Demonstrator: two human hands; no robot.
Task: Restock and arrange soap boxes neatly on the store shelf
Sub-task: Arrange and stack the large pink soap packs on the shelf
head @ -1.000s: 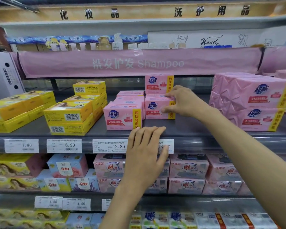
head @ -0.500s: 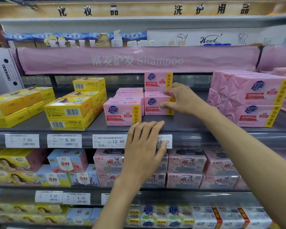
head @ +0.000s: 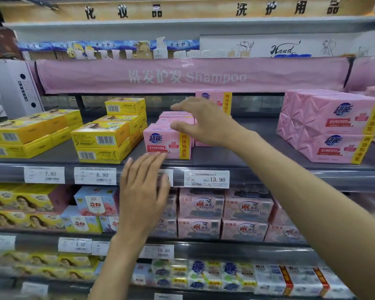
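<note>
Pink soap packs stand in the middle of the grey shelf (head: pixel 236 161). The front pink pack (head: pixel 160 141) faces me, with more pink packs in a row behind it. My right hand (head: pixel 201 124) hovers over that row, fingers spread and holding nothing, and it hides a second stack of pink packs (head: pixel 221 100) behind it. My left hand (head: pixel 142 191) is lower, fingers straight, in front of the shelf edge and its price tags, fingertips just below the front pack. A large stack of pink packs (head: pixel 329 126) sits at the right.
Yellow soap boxes (head: pixel 102 137) are stacked left of the pink row, with more yellow boxes (head: pixel 26 135) at the far left. Price tags (head: pixel 206 179) line the shelf edge. Lower shelves hold pink, blue and yellow soap packs. A pink Shampoo banner (head: pixel 182 75) hangs above.
My right hand has let go of the second pink stack and moved left over the front row, fingers spread. My left hand has stayed by the shelf edge.
</note>
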